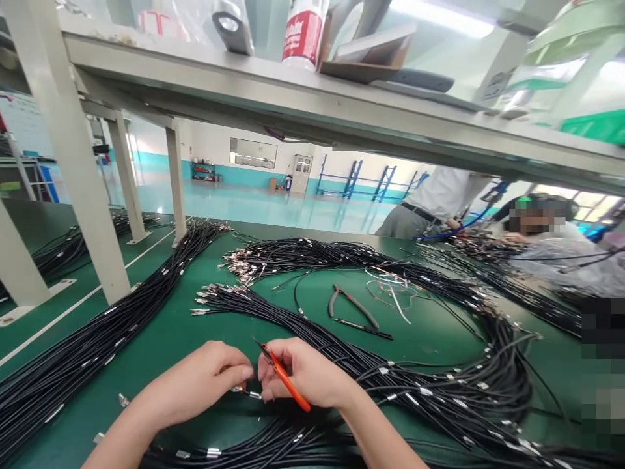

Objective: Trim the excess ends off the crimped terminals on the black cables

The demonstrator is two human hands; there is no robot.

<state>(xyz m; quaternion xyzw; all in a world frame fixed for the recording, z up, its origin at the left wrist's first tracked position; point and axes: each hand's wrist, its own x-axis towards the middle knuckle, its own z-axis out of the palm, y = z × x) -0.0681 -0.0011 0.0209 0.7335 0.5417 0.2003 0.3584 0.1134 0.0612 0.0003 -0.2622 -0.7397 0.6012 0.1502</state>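
My right hand is closed around orange-handled snips, their dark pointed blades aimed up and left. Its thumb and fingertips also meet near a small cable end with a silvery metal part. Facing it, my left hand pinches the other side of that cable end, with a bit of orange showing under the fingers. The fingertips of the two hands are a small gap apart. Just beyond them a bundle of black cables with metal-tipped ends runs to the right. Another bundle lies beneath my hands.
Grey-handled pliers rest on the green tabletop beside loose thin wires. A long cable bundle stretches along the left, by metal posts. A shelf crosses overhead. Two people are at the far right.
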